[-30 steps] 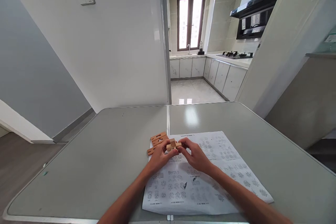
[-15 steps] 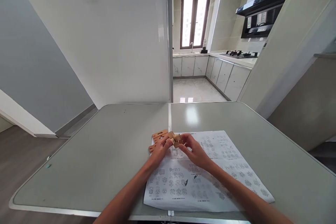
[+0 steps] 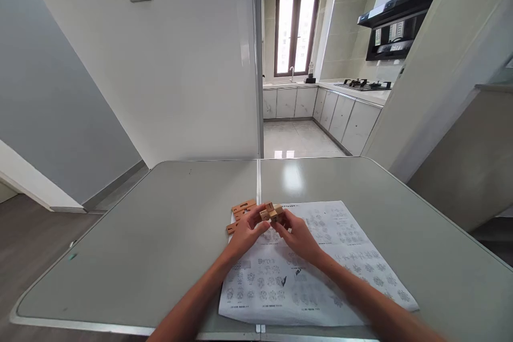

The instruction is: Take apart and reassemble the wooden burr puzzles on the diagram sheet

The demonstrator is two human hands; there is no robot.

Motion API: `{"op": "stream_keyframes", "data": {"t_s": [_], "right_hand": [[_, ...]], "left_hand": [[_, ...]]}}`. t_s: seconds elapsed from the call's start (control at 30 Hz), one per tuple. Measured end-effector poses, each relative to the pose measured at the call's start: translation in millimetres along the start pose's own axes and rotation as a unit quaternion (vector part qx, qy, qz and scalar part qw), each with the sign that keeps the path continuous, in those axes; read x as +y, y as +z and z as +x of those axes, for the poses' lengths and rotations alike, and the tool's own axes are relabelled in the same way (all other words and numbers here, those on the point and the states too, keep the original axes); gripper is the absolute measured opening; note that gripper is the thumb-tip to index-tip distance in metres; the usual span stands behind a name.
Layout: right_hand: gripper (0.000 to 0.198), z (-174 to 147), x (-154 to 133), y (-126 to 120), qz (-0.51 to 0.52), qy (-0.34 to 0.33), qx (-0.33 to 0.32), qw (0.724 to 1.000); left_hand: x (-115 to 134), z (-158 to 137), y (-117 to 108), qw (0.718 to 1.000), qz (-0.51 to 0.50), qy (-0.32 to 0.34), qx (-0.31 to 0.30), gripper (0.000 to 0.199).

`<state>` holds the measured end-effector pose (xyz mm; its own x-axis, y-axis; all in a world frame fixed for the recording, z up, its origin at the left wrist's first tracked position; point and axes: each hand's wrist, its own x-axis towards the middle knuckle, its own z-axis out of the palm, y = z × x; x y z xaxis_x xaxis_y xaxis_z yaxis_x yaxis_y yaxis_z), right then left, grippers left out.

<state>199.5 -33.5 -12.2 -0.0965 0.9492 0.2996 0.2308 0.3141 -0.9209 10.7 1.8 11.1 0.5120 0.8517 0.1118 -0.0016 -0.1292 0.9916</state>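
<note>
Several interlocked wooden puzzle pieces form a small cross-shaped block held up between my hands, over the top left of a printed sheet. My left hand has its fingers against the block's left side, thumb below. From the right, my right hand grips the block between thumb and fingers. Just past my left hand lie more notched wooden pieces, flat on the table and partly hidden by that hand.
The sheet carries rows of small diagrams and lies over the seam of a grey folding table with a metal rim. A small green bit sits near the left edge. Beyond the table are a wall and a kitchen doorway.
The wooden block has been turned in my hands, so a different side with crossing ends faces me. My right hand has closed in on it. The loose pieces have not moved.
</note>
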Motion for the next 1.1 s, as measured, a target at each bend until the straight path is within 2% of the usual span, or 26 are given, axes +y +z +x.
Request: {"op": "stream_keyframes", "data": {"t_s": [0.13, 0.33, 0.47, 0.67, 0.8, 0.97, 1.1], "right_hand": [[0.035, 0, 3, 2, -0.031, -0.015, 0.007, 0.999], [0.035, 4, 6, -13, 0.03, -0.03, -0.007, 0.999], [0.036, 4, 2, -17, 0.018, -0.018, -0.013, 1.0], [0.041, 3, -2, -14, 0.028, -0.005, -0.02, 0.999], [0.044, 3, 0, -12, 0.058, 0.018, -0.021, 0.998], [0.047, 4, 0, -13, 0.114, 0.047, -0.044, 0.991], [0.045, 4, -4, -12, 0.156, 0.051, -0.042, 0.986]], "left_hand": [[-1, 2, 2, 0.999, -0.032, -0.013, -0.014, 0.063], [-4, 3, 0, 0.999, -0.045, -0.006, -0.01, 0.059], [4, -1, 2, 1.0, 0.013, 0.019, -0.014, 0.054], [6, -3, 4, 0.992, 0.111, 0.051, 0.012, 0.055], [4, -4, 4, 0.984, 0.165, 0.063, 0.037, 0.059], [8, -6, 6, 0.973, 0.204, 0.104, 0.035, 0.047], [8, -5, 9, 0.975, 0.199, 0.089, 0.038, 0.065]]}}
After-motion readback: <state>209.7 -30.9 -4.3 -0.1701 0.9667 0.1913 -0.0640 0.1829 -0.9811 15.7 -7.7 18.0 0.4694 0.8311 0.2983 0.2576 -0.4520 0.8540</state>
